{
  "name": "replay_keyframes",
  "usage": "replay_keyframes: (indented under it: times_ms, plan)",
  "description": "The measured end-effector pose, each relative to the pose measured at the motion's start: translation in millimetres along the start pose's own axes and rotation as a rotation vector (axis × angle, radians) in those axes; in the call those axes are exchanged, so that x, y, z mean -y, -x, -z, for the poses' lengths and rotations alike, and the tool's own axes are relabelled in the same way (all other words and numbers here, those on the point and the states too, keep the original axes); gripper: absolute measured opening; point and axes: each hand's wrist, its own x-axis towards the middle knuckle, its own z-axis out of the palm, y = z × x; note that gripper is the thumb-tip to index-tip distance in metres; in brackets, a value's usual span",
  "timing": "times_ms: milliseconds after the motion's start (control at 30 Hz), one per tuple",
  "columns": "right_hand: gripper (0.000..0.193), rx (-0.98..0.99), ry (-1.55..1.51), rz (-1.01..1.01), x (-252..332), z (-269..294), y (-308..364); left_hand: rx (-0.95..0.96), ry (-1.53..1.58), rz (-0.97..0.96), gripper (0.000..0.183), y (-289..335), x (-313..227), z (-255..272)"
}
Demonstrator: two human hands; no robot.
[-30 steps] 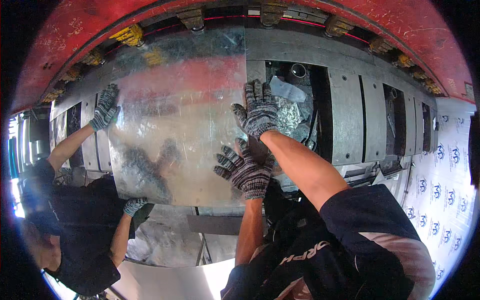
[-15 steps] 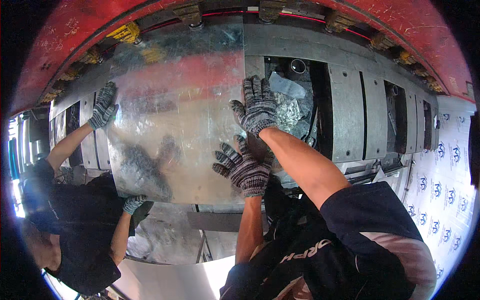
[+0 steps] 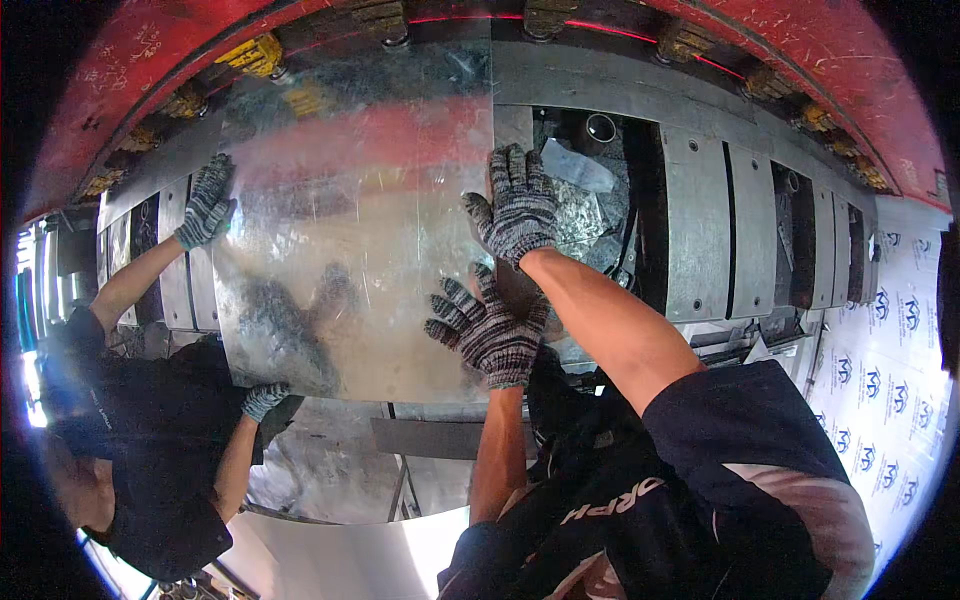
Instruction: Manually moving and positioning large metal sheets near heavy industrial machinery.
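Note:
A large, shiny metal sheet [image 3: 380,230] lies on the grey bed of a machine, scratched and mirror-like. My right hand [image 3: 518,205], in a striped grey knit glove, reaches across its right edge with fingers stretched and thumb toward the sheet. Closer to me, my left hand [image 3: 490,335], in a matching glove, rests with spread fingers at the sheet's lower right part. At the sheet's left edge is a co-worker's gloved hand [image 3: 207,205]. The co-worker's other gloved hand [image 3: 265,400] is at the near left corner.
Right of the sheet, an opening in the machine bed [image 3: 690,230] holds metal scraps [image 3: 578,170] and a round pipe end [image 3: 600,128]. A red machine beam [image 3: 840,80] with yellow and dark clamps [image 3: 252,57] arches along the far side. White printed sheeting [image 3: 900,330] stands at right.
The view has shifted very slightly. Both of my hands and the co-worker's hands keep nearly the same places on the metal sheet.

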Motion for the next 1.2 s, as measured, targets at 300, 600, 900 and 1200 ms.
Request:
replay_keyframes:
  times_ms: [300,600,900,1200]
  plan:
    - [0.089,0.030,0.021,-0.004,-0.3,-0.6,-1.7,-0.035,0.070,-0.026,0.114,-0.1,2.8,3.1]
    - [0.088,0.019,0.033,0.005,-3.5,-5.1,-1.1,-0.035,0.083,-0.013,0.114,3.0,0.6,5.2]
    - [0.089,0.054,0.044,-0.011,-3.9,-1.1,-4.1,-0.010,0.099,0.023,0.111,-0.1,-4.5,3.0]
    - [0.090,-0.029,0.151,0.040,-13.7,-31.3,-4.9,-0.158,0.176,0.231,0.105,37.6,29.2,19.6]
